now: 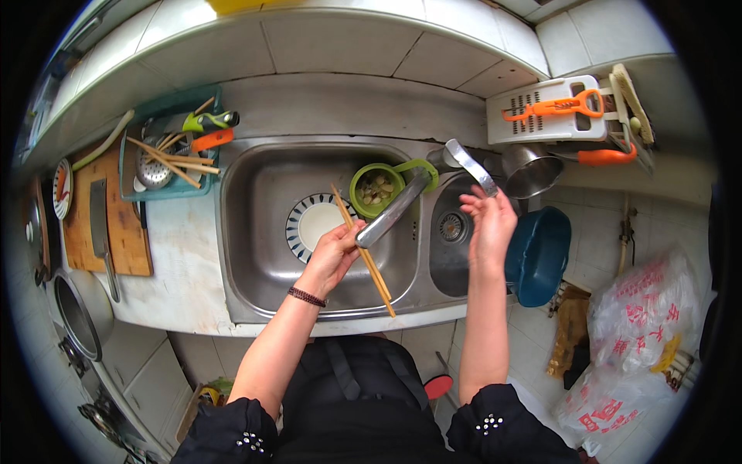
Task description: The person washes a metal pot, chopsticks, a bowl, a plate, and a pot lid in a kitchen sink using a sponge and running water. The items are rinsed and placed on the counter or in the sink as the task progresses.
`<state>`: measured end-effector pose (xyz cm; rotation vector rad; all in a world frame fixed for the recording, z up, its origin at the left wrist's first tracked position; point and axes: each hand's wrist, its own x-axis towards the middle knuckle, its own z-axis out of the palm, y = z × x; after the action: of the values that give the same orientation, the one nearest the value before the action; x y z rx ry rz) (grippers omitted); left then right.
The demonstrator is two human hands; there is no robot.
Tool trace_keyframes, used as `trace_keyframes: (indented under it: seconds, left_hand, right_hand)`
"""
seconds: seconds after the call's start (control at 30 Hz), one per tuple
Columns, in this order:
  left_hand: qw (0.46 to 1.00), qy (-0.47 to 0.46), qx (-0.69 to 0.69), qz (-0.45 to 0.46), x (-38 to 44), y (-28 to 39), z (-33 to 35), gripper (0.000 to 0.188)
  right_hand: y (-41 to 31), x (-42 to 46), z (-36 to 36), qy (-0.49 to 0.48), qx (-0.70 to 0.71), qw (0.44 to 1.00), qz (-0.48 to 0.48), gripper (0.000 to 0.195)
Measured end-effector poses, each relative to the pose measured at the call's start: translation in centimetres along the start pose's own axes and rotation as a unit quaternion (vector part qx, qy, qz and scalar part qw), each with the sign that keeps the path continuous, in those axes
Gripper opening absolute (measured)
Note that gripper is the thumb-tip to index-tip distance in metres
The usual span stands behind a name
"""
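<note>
My left hand (333, 255) holds wooden chopsticks (374, 272) slantwise under the spout of the metal faucet (389, 214). At the faucet's lever handle (470, 165) is my right hand (493, 223), its fingertips against the lever's end and its other fingers loosely bent. A white plate with a dark patterned rim (295, 223) lies in the large steel sink basin (255, 243). Behind the spout a green handled strainer or cup (360, 200) holds pale pieces that look like garlic cloves. Whether water runs from the spout cannot be told.
Left, a teal basket (168, 196) holds chopsticks and utensils; a cleaver (99, 217) lies on a wooden cutting board (130, 238). Right are the small basin (443, 264), a steel pot (532, 174), a blue plastic basin (539, 258), a white grater (545, 130) and an orange peeler (556, 107).
</note>
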<state>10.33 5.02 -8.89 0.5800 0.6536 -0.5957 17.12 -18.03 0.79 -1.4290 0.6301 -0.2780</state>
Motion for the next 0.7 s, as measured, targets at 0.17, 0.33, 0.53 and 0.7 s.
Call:
trace_keyframes:
  seconds: [0.17,0.33,0.53,0.7]
  left_hand:
    - [0.998,-0.017,0.0,0.06,0.8,-1.0,0.0,0.03]
    - [0.996,0.041,-0.011,0.08,0.1,-2.8,0.9,0.033]
    - [0.998,0.036,-0.038,0.027,-0.2,-3.8,0.1,0.02]
    - [0.991,0.018,-0.121,0.052,0.9,-0.9,-1.5,0.024]
  right_hand:
    - [4.4,-9.4,1.8,-0.209,-0.336,0.917,0.04,0.019]
    - [8.8,-13.7,2.5,-0.259,-0.438,0.857,0.079,0.026]
    - [2.6,-11.4,-1.3,-0.284,-0.536,0.763,-0.224,0.024]
    - [-16.7,-2.6,-4.3,0.039,-0.463,0.7,-0.543,0.01]
